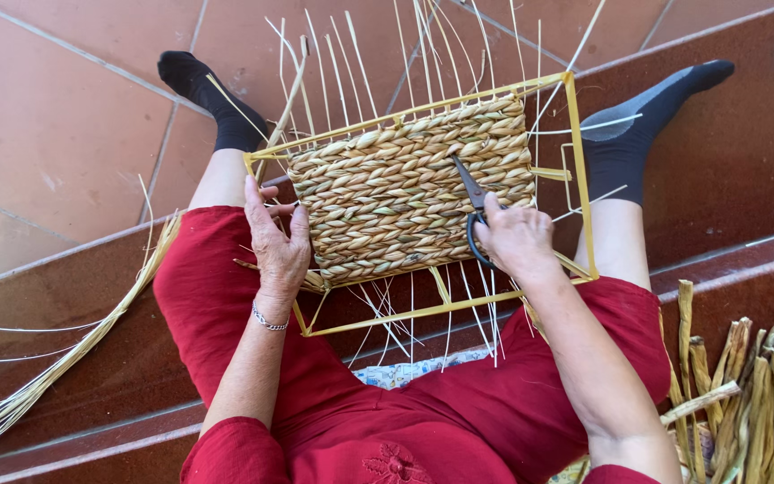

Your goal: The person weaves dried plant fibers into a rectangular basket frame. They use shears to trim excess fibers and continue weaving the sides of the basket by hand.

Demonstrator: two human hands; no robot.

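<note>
I am steadying the woven panel point(409, 184) in its yellow wire frame point(584, 179) across my knees, my left hand point(278, 242) lying open-fingered against its left edge. My right hand point(517, 240) is gripping black scissors point(472, 202), blades pointing onto the weave. Bare tiled floor point(55, 134) is lying open leftward; dried leaves point(763, 394) are crowding my right.

Scissor handles point(479, 235) under right hand point(520, 240)

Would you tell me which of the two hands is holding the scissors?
The right hand grips the black scissors; the left hand only steadies the woven panel's edge.
</note>
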